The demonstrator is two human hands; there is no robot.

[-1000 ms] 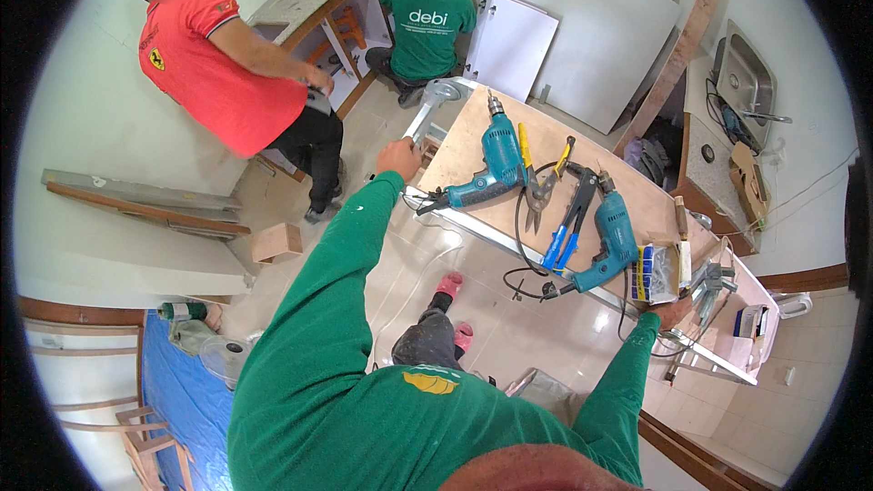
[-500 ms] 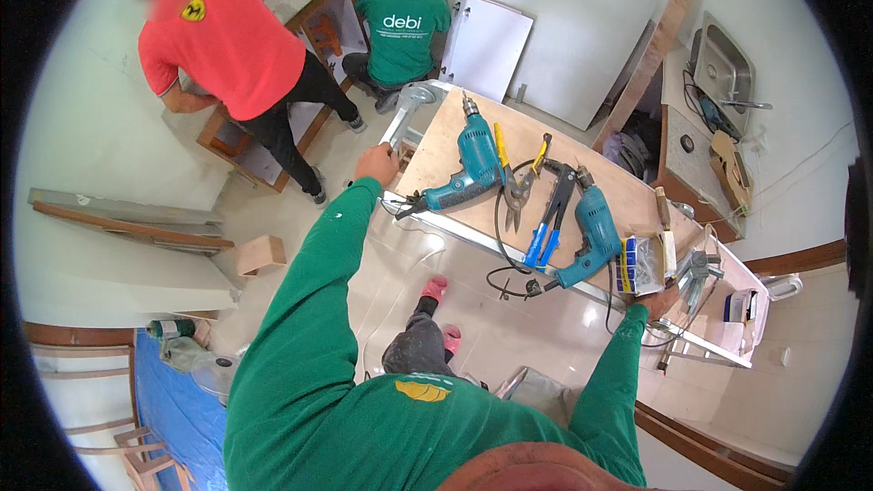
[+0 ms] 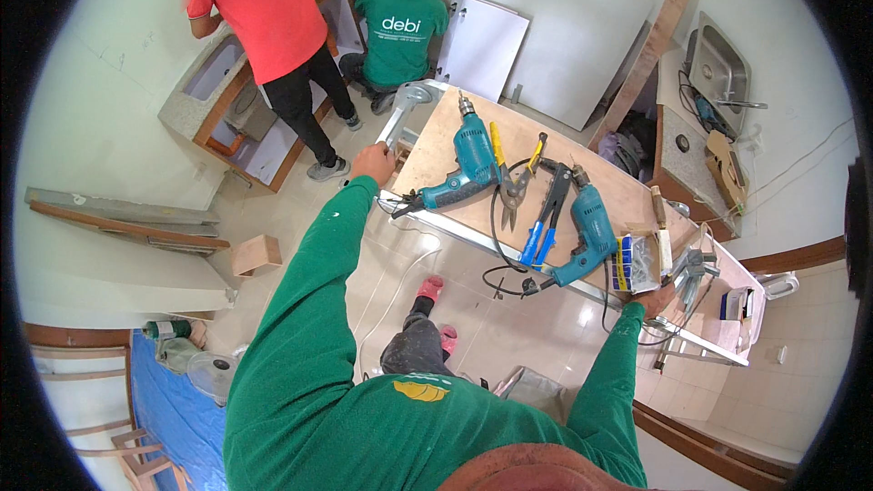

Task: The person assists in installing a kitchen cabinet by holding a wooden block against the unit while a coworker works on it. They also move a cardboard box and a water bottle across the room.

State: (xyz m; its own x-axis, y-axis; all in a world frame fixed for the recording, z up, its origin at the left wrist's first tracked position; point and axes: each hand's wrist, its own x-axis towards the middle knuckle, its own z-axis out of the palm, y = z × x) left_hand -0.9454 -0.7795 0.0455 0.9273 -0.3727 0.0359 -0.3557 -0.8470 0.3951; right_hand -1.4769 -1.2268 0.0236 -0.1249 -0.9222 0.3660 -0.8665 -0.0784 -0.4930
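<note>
My left hand (image 3: 373,162) is closed on the metal frame (image 3: 394,132) at the left end of a portable platform (image 3: 423,150) with a plywood top. My right hand (image 3: 657,300) grips its near edge at the right, partly hidden beside a small box of hardware (image 3: 639,265). On the top lie a teal drill (image 3: 471,150), another teal drill (image 3: 591,227), yellow-handled snips (image 3: 511,191), a blue-handled riveter (image 3: 546,232), a wooden-handled tool (image 3: 659,214) and metal pieces (image 3: 696,277), with black cords among them.
A person in red (image 3: 264,9) stands at cabinets (image 3: 236,127); another in green (image 3: 396,45) crouches. White panels (image 3: 573,55) lean on the wall. A sink (image 3: 727,68) is at right. A wooden box (image 3: 256,255), white cord and blue sheet (image 3: 173,409) lie left.
The person in red has turned and moved to lean over the counter at the upper left. The platform appears slightly further left in the picture; my hands keep their places on it.
</note>
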